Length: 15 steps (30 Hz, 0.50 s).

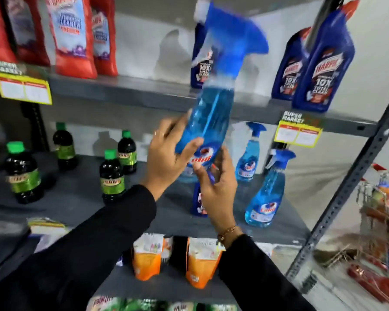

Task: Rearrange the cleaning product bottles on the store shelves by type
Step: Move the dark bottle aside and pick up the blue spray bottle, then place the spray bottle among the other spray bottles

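Hands (166, 158) (218, 187) gripping blue spray bottle (209, 122), "10X" bottles (321, 79) behind

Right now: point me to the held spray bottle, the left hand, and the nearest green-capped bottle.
held spray bottle (208, 122), head view, on the clear blue body below the trigger head.
left hand (166, 158), head view, on the back of the hand.
nearest green-capped bottle (23, 173), head view, on its green label.

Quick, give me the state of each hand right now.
Left hand: closed around the lower body of the blue spray bottle.
Right hand: fingers partly open, cupping the bottle's base; firm grip cannot be told.
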Available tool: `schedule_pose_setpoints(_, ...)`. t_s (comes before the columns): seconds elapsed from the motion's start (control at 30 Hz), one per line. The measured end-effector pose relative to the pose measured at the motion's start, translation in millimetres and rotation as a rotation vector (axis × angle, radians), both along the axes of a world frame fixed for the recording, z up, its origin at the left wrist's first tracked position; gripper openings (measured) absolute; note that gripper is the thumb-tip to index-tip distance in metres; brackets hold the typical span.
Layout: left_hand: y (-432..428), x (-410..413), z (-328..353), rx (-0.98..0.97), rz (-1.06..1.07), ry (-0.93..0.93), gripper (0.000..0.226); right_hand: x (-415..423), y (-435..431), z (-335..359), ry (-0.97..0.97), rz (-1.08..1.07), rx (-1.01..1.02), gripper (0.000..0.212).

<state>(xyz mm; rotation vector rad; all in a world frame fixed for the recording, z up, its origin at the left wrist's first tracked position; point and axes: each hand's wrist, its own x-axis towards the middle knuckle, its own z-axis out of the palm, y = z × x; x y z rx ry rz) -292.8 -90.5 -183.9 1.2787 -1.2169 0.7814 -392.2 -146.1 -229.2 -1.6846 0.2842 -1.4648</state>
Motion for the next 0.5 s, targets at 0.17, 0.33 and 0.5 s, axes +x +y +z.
schedule_pose_setpoints(0.17, 15, 41, -99, 0.329, -0.007, 0.138, 0.055, 30, -12, -81, 0.256, 0.121, 0.130, 0.047)
schedule_pose_setpoints(0.33, 5, 79, -146, 0.562, -0.064, 0.432, 0.047, 67, -28, -117, 0.487, 0.069, 0.272, 0.039)
schedule_pose_setpoints(0.5, -12, 107, -168, 0.662, -0.044, 0.548, 0.047, 93, -47, -127, 0.632, -0.006, 0.280, 0.033)
